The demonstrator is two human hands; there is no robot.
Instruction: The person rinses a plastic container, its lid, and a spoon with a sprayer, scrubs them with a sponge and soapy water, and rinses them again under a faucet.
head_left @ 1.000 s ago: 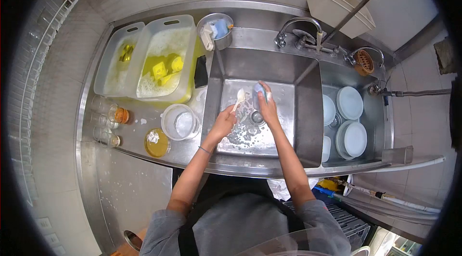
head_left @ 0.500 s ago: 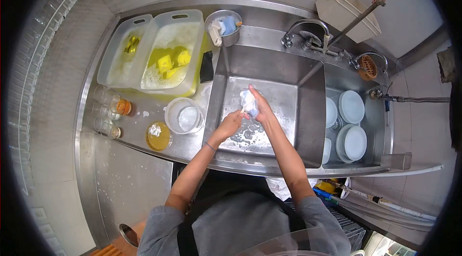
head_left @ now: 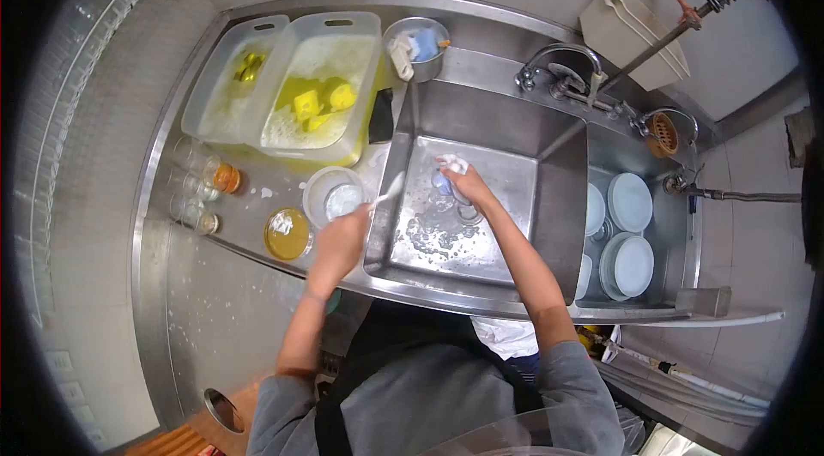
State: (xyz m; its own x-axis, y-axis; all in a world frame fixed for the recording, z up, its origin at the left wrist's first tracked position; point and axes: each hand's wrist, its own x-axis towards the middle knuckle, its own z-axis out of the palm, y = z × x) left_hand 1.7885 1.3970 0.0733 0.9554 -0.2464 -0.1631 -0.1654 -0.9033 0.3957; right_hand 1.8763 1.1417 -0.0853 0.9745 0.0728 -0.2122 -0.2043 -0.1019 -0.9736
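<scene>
My left hand (head_left: 341, 241), blurred by motion, is closed on the lower end of a white spoon (head_left: 391, 191). The spoon tilts up to the right over the sink's left rim, beside a round clear plastic tub (head_left: 314, 190) with whitish liquid. Above the basin of the steel sink (head_left: 481, 104), my right hand (head_left: 470, 186) grips a soapy blue and white sponge (head_left: 442, 183). White suds cover the sponge's top and my fingers. Water drops and suds lie on the basin floor below it.
Two plastic bins (head_left: 367, 126) hold soapy yellow water with yellow items. Several glasses (head_left: 193, 211) and a round amber dish (head_left: 287, 233) stand on the left counter. A metal bowl (head_left: 427, 68) sits behind. White plates (head_left: 633, 265) fill the right basin, below the faucet (head_left: 562, 51).
My left hand has moved left and toward me, taking the spoon away from the sponge. The right hand stays over the basin with the sponge. The view has shifted slightly.
</scene>
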